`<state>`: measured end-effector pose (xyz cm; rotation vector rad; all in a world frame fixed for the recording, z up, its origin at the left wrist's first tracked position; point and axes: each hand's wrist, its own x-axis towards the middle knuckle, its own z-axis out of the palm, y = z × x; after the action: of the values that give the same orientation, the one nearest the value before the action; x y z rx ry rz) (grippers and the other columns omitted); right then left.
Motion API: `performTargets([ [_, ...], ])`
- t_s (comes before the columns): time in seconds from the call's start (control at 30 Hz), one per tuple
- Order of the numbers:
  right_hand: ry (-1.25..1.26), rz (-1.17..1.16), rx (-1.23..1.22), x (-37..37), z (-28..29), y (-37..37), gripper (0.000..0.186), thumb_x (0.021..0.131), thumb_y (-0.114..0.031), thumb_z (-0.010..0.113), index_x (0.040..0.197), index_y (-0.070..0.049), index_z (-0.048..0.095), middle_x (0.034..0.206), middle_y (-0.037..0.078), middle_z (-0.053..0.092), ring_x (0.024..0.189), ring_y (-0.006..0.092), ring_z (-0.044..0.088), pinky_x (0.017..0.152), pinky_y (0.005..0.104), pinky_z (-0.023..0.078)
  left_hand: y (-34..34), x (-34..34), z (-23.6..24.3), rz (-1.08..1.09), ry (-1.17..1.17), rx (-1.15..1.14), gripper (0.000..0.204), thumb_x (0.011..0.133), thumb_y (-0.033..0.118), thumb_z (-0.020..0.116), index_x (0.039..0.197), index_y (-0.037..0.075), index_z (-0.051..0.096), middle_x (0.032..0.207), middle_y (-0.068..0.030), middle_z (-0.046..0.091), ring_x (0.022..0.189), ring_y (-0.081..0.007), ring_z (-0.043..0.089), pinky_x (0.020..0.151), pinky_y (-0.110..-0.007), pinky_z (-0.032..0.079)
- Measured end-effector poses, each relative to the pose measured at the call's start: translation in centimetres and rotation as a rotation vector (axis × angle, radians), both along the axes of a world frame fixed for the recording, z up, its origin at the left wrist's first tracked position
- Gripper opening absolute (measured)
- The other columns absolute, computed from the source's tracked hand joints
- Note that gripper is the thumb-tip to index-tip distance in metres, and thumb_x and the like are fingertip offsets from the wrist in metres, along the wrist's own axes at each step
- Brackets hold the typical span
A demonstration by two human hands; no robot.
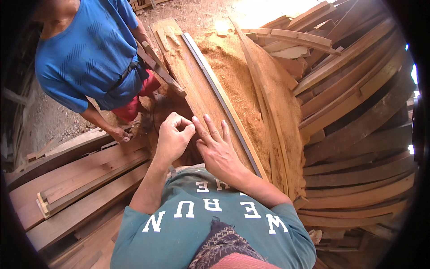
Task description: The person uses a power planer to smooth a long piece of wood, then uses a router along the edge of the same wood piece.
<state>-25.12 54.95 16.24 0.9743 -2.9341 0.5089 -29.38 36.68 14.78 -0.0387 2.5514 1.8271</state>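
My left hand [176, 138] is closed in a pinch, thumb and forefinger curled together in front of my body. Whatever sits between the fingertips, if anything, is too small to make out. Just beside it, my right hand [218, 150] has its fingers spread, with the forefinger close to the left hand's fingertips. Below and beyond both hands runs a long wooden bench top [197, 80]. A long, narrow wooden strip with a dark grey face [219, 92] lies along its right side.
A co-worker in a blue shirt [89, 58] stands at the left, near a wooden bar [161, 71]. Sawdust [244, 80] heaps right of the bench. Curved timber pieces [358, 96] are stacked at the right; planks [89, 179] lie at the left.
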Motion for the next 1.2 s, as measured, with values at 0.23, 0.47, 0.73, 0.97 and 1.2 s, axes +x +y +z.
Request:
performTargets([
  [0.23, -0.051, 0.015, -0.035, -0.2, 0.3, -0.5, 0.017, 0.094, -0.008, 0.059, 0.102, 0.003, 0.070, 0.174, 0.019, 0.027, 0.163, 0.0411, 0.020, 0.123, 0.0735, 0.022, -0.2, 0.1, -0.7, 0.028, 0.001, 0.051, 0.010, 0.086, 0.007, 0.073, 0.082, -0.002, 0.070, 0.087, -0.0081, 0.062, 0.080, -0.0153, 0.062, 0.072, -0.032, 0.050],
  [0.47, -0.282, 0.093, -0.552, -1.2, -0.4, 0.1, 0.033, 0.079, 0.004, 0.063, 0.109, -0.004, 0.075, 0.174, 0.025, 0.025, 0.160, 0.0497, 0.022, 0.125, 0.0654, 0.026, -0.8, -0.2, -0.9, -0.028, -0.011, 0.330, 0.007, 0.092, 0.004, 0.071, 0.087, -0.001, 0.069, 0.090, 0.0001, 0.059, 0.085, -0.0066, 0.057, 0.077, -0.027, 0.048],
  [0.73, -0.239, 0.089, -0.431, -1.7, 0.8, 0.6, 0.024, 0.080, 0.003, 0.064, 0.101, -0.001, 0.073, 0.174, 0.023, 0.026, 0.161, 0.0480, 0.022, 0.125, 0.0680, 0.023, -0.8, -0.1, 0.3, -0.035, -0.018, 0.293, 0.009, 0.094, 0.007, 0.076, 0.092, -0.002, 0.076, 0.090, -0.0005, 0.060, 0.086, -0.0091, 0.059, 0.079, -0.027, 0.048],
  [0.97, -0.077, 0.043, -0.110, -1.7, 1.3, 0.3, 0.011, 0.088, -0.005, 0.061, 0.087, 0.004, 0.066, 0.175, 0.020, 0.023, 0.163, 0.0434, 0.017, 0.122, 0.0754, 0.019, -0.5, -0.2, 0.3, -0.031, 0.022, 0.154, 0.007, 0.095, 0.006, 0.076, 0.094, -0.001, 0.077, 0.091, 0.0018, 0.057, 0.087, -0.0070, 0.056, 0.079, -0.026, 0.045],
  [1.2, -0.153, 0.062, -0.197, -1.8, 1.3, 0.4, 0.017, 0.082, 0.001, 0.064, 0.097, 0.001, 0.072, 0.174, 0.022, 0.026, 0.161, 0.0450, 0.022, 0.125, 0.0678, 0.023, -0.4, -0.3, -0.2, -0.004, -0.007, 0.197, 0.009, 0.096, 0.006, 0.073, 0.093, -0.002, 0.075, 0.092, 0.0016, 0.058, 0.088, -0.0076, 0.056, 0.081, -0.026, 0.045],
])
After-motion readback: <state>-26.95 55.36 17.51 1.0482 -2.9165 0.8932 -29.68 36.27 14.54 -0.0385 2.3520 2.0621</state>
